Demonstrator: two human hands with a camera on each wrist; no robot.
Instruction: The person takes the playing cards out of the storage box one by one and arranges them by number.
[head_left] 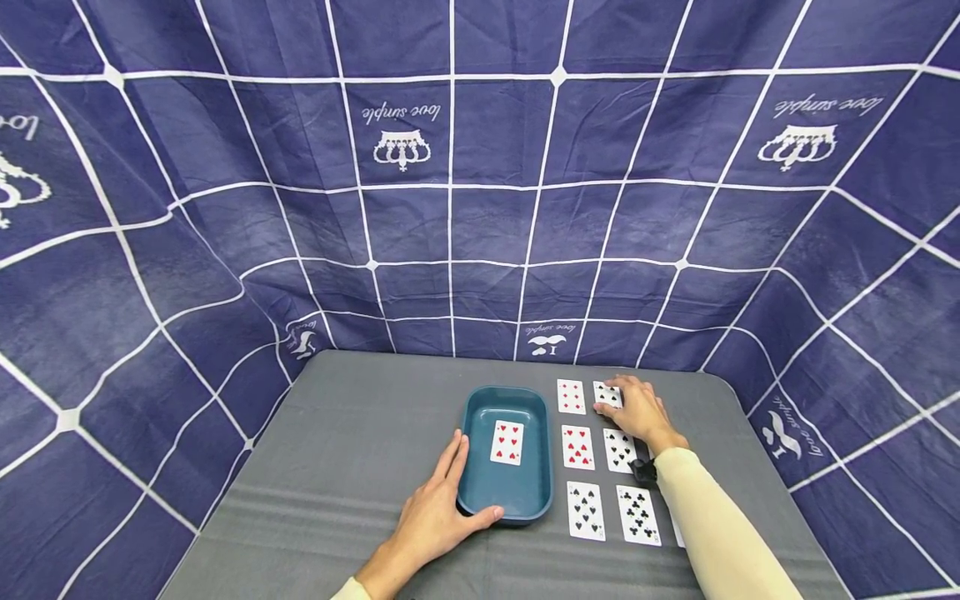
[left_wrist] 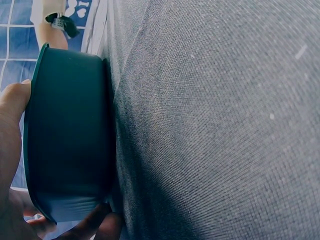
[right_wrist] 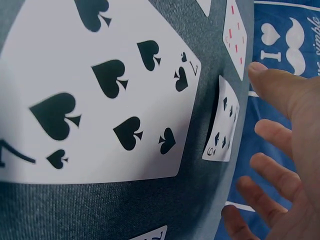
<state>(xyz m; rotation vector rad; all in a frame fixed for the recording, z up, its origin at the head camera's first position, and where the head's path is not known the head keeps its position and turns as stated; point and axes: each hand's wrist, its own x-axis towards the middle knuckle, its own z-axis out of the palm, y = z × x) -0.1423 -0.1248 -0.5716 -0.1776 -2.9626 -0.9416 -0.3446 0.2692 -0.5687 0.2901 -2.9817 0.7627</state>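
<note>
My left hand (head_left: 435, 508) grips the near left corner of a dark teal tray (head_left: 550, 467), thumb at the near rim and fingers along the left side. A six of hearts (head_left: 507, 442) lies face up inside it. My right hand (head_left: 637, 408) is spread over a six of spades (head_left: 609, 396) at the back, thumb and fingertips near its edges. In the right wrist view this six of spades (right_wrist: 223, 127) looks slightly bowed, with the fingers loosely curved above it. Closer to that camera lies a seven of spades (right_wrist: 95, 120).
Face-up cards lie in rows right of the tray, among them a six of diamonds (head_left: 571, 397), a hearts card (head_left: 577, 447) and a clubs card (head_left: 638, 515). My right sleeve (head_left: 712, 517) partly covers another. A blue checked curtain (head_left: 487, 217) surrounds the grey table (head_left: 360, 450).
</note>
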